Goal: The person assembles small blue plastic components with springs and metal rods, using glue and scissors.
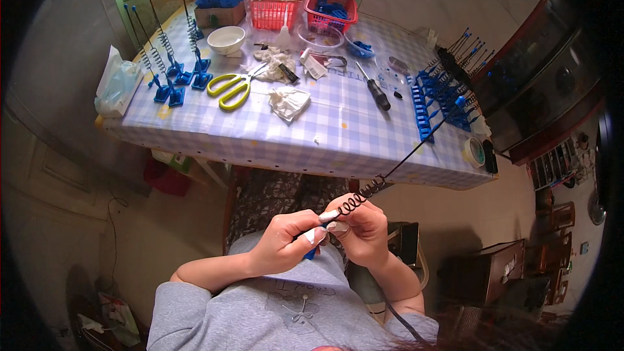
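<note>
Surface: a checked cloth covers the surface (214, 133); scissors (235, 92) and a screwdriver (377, 94) lie on it, presumably for easy reach.
Left hand (285, 242): fingers pinch the black spring (363, 197) at its lower end.
Right hand (364, 237): fingers grip just beside, probably to steady it.
Spring's place: before the chest, its rod (416, 147) slanting over the surface's edge.
Hidden: fingers cover the join; the blue bit (311, 253) below is mostly concealed.
Unclear: where the rod's tip ends against the blue parts (448, 101).
</note>
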{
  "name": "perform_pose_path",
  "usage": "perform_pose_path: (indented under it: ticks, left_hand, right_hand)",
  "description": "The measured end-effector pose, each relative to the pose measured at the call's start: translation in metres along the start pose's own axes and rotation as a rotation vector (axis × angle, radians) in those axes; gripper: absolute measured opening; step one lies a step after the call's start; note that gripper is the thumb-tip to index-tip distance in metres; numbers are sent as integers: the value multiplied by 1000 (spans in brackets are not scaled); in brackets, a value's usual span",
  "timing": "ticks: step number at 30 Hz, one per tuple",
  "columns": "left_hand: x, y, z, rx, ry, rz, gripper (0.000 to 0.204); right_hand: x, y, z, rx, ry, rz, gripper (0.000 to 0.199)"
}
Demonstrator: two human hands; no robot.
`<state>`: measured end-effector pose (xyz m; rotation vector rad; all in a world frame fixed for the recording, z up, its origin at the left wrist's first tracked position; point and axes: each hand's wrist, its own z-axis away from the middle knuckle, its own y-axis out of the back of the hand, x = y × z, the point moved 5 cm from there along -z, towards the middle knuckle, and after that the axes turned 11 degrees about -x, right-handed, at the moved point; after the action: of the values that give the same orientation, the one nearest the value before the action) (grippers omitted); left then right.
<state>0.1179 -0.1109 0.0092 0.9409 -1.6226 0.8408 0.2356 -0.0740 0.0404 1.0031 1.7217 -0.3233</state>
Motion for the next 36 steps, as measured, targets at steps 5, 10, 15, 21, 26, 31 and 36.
perform_pose_path:
  ticks: [5,10,15,21,26,31,36]
  left_hand:
    - [1,0,0,-1,-33,31,15]
    - [2,0,0,1,-29,-6,15]
    - [5,1,-1,-22,-47,-60,17]
    - [8,6,-6,-32,-22,215,46]
    - [-5,14,-17,-19,103,294,76]
    - [-13,22,-34,9,167,439,69]
    - [-16,35,-58,-6,168,424,68]
  right_hand:
    - [-3,-1,-1,22,20,-52,10]
    - [0,0,1,0,25,1,11]
    - [4,0,1,14,23,-25,10]
    - [12,3,-12,-31,-105,-256,16]
    - [25,9,-21,-48,-102,-452,22]
    - [36,17,-30,-70,-171,-613,24]
    - [50,33,-49,-90,-240,-612,21]
